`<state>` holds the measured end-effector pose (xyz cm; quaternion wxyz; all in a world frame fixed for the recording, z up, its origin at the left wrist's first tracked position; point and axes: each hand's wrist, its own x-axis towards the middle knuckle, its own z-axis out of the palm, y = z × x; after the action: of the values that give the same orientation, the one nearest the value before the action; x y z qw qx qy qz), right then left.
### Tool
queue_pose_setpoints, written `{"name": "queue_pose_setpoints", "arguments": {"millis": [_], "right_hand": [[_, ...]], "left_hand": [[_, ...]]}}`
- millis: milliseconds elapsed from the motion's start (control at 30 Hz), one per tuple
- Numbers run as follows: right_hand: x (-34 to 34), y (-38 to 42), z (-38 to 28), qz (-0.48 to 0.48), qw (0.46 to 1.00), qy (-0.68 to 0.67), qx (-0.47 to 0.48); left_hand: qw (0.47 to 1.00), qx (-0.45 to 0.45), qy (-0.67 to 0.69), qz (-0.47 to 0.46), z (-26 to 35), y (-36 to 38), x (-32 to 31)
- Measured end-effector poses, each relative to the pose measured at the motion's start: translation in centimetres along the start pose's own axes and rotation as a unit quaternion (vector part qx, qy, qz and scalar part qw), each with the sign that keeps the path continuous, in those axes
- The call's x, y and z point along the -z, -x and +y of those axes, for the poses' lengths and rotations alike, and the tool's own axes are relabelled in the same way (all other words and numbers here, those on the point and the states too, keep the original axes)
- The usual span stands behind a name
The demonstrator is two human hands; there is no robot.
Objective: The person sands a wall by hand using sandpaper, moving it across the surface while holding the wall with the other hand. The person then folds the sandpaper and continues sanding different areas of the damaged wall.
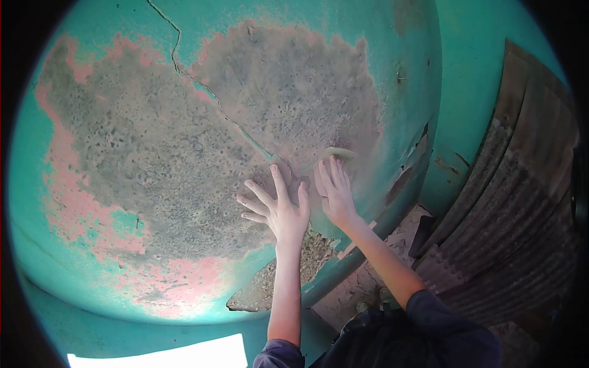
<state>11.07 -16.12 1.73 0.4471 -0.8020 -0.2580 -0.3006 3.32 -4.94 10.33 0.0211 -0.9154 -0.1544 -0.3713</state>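
Observation:
My left hand lies flat on the worn wall, fingers spread wide and holding nothing. Close to its right, my right hand presses against the same surface with its fingers together. Under those fingers is a thin pale flat piece; its curved edge shows just past the fingertips, and the rest is covered by the hand. A long dark crack runs down from the top to just above my left fingertips. Bare grey plaster, ringed by pink and teal paint, surrounds both hands.
Below my hands is a broken patch of rough, exposed wall. Corrugated sheets lean at the right, beside a teal wall. A bright white area shows at the lower left. Rubble lies on the ground near my feet.

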Motion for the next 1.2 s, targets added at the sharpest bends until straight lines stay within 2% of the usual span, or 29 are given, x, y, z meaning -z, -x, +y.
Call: {"name": "queue_pose_setpoints", "arguments": {"millis": [67,133,200,300,433,500,633,700,833,900,1000,1133,1200], "right_hand": [[0.7,-2.2,0.0,0.025,0.999,-0.022,0.008],[0.7,-2.3,0.6,0.05,0.998,-0.043,0.016],[0.0,-0.3,0.9,0.022,0.998,-0.056,0.002],[-1.4,3.7,2.3,-0.029,0.999,-0.009,-0.021],[0.3,1.2,4.2,-0.046,0.997,0.0,-0.059],[0.7,-1.4,5.5,0.048,0.998,-0.031,-0.028],[-0.1,0.1,5.5,0.056,0.991,-0.1,-0.064],[-2.0,4.0,4.4,-0.008,0.985,-0.136,-0.109],[-2.7,5.2,4.5,-0.045,0.986,-0.114,-0.116],[-2.4,2.0,5.8,0.048,0.984,-0.131,-0.11],[-0.4,-1.1,6.0,0.09,0.969,-0.186,-0.132],[-1.9,2.3,4.8,0.063,0.974,-0.177,-0.13],[-1.9,4.2,3.7,-0.012,0.981,-0.151,-0.124]], "left_hand": [[0.995,0.04,-0.028,-0.084,0.3,-0.2,-0.6],[0.994,0.042,-0.034,-0.091,0.0,-0.3,-1.2],[0.993,0.044,-0.042,-0.1,-0.4,0.0,-1.8],[0.996,0.023,-0.067,-0.049,-0.6,0.1,-2.6],[0.995,0.025,-0.089,-0.025,-0.7,0.3,-3.1],[0.994,0.032,-0.107,-0.014,-0.8,0.3,-3.4],[0.993,0.023,-0.114,-0.005,-1.4,0.8,-3.9],[0.991,0.015,-0.132,0.013,-1.8,0.9,-4.3],[0.991,0.018,-0.131,0.006,-2.2,1.1,-4.4],[0.99,0.003,-0.139,0.022,-2.5,1.4,-4.5],[0.99,0.007,-0.139,0.017,-2.5,1.5,-4.5],[0.99,0.01,-0.141,0.021,-2.5,1.4,-4.7],[0.989,0.011,-0.144,0.02,-2.6,1.6,-4.7]]}}
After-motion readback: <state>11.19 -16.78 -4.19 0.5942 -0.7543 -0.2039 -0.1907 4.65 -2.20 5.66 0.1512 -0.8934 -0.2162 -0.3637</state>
